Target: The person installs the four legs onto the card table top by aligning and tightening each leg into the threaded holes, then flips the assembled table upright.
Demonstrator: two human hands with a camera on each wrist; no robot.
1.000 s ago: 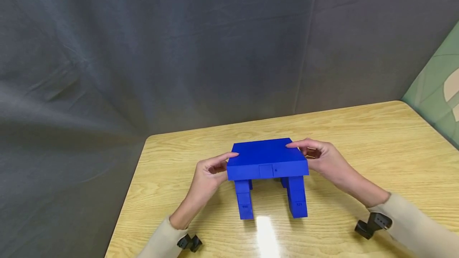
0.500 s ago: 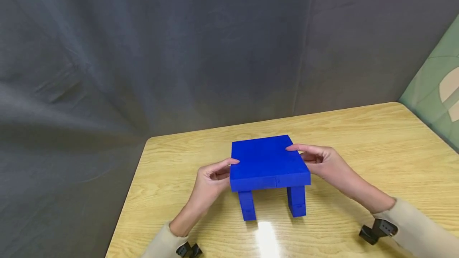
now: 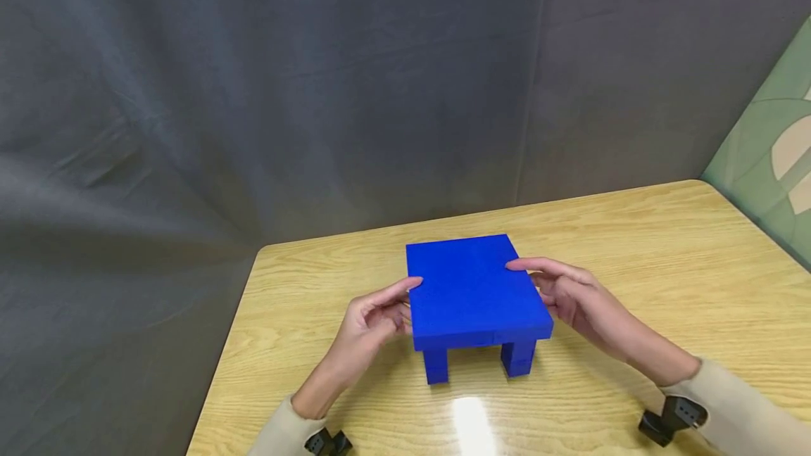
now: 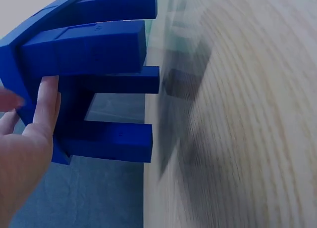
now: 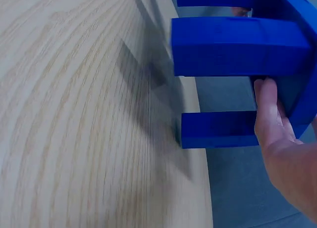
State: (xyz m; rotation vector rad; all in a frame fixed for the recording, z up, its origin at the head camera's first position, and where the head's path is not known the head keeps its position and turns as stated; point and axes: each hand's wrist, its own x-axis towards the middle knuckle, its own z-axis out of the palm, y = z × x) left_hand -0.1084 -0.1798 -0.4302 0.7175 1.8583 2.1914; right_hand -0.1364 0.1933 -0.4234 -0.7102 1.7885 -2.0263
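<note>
A small blue toy table (image 3: 475, 290), with a square top and a leg at each corner, is held between both hands in the head view. The left hand (image 3: 364, 326) grips its left edge, one finger lying on top and others beneath. On the opposite edge the right hand (image 3: 589, 308) holds it likewise, a fingertip on the top. The left wrist view shows the fingers (image 4: 47, 104) under the tabletop beside a leg (image 4: 111, 141). In the right wrist view, fingers (image 5: 268, 107) press against the underside, near another leg (image 5: 220, 130). Leg ends stand close over the wooden surface.
The wood-grain tabletop (image 3: 633, 238) stretches around the hands, with a bright reflection in front. A dark grey curtain (image 3: 393, 90) hangs along the back and left edges. A green patterned panel (image 3: 754, 139) stands at the right.
The toy table has tilted: its top now faces the head camera more, while its front face and legs look shorter. Both hands keep their places at the sides.
</note>
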